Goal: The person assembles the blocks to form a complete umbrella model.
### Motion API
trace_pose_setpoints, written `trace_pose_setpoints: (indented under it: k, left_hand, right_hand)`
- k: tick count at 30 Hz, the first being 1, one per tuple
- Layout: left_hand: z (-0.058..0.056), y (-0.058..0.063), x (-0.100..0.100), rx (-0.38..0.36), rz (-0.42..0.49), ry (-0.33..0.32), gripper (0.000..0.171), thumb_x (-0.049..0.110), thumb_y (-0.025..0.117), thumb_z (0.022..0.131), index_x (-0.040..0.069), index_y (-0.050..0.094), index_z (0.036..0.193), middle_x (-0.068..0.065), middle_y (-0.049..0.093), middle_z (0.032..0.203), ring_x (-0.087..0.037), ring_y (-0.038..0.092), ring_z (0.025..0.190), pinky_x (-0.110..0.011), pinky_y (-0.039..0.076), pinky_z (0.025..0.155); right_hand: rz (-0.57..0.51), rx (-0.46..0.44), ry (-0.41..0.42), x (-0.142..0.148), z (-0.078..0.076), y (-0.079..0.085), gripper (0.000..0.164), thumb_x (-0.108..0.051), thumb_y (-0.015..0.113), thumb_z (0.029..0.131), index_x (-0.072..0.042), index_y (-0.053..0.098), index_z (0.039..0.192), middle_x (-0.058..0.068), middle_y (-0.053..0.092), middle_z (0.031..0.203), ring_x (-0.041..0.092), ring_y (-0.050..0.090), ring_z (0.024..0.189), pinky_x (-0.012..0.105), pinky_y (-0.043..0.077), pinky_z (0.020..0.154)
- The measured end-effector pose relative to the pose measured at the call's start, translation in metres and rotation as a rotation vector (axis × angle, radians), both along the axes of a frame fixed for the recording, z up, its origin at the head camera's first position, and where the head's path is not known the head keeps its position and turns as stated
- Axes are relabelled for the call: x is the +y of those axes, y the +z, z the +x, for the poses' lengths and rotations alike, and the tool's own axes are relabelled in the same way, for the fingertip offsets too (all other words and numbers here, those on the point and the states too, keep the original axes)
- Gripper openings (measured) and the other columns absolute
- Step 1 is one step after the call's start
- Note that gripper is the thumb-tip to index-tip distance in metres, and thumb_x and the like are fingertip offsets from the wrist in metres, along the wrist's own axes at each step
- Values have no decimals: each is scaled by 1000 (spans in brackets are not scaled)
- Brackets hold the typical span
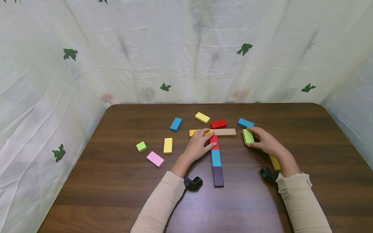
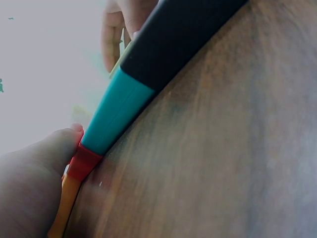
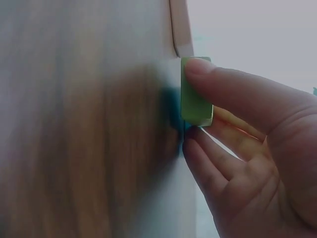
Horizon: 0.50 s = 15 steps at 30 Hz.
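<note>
My right hand [image 1: 266,140] pinches a light green block [image 1: 247,137] between thumb and fingers; in the right wrist view the thumb lies on the green block's [image 3: 197,96] face. My left hand [image 1: 199,144] rests with loosely bent fingers at a joined row of blocks. Its fingertips are over the orange-yellow block [image 1: 192,132], and its thumb touches the red block [image 1: 214,141]. Below that red block run a blue block [image 1: 216,158] and a dark purple block [image 1: 218,176]. A pale wooden block [image 1: 225,132] continues the crossbar to the right, making a T shape.
Behind the crossbar lie a red block [image 1: 218,124], a yellow block [image 1: 202,117] and blue blocks [image 1: 176,124]. At left are a pink block [image 1: 155,159], another yellow block [image 1: 168,146] and a small green block [image 1: 141,146]. A yellow block [image 1: 274,162] is partly under my right forearm.
</note>
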<state>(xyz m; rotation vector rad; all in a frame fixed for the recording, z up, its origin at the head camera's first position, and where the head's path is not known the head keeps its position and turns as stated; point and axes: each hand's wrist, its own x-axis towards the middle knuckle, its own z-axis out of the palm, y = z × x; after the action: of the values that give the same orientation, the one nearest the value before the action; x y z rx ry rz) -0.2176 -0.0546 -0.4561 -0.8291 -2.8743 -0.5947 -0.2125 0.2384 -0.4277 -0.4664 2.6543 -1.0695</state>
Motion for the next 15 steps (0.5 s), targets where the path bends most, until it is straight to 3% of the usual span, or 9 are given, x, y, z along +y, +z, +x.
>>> trace_pose_setpoints:
  k: [15]
  left_hand:
    - [0, 0, 1, 2, 6, -3, 51, 43, 51, 88, 18, 48, 132, -5, 38, 133, -22, 31, 121, -38, 30, 98]
  right_hand:
    - [-36, 29, -2, -18, -19, -5, 67, -14, 64, 84, 1, 28, 138, 25, 28, 137, 41, 38, 116, 51, 36, 89]
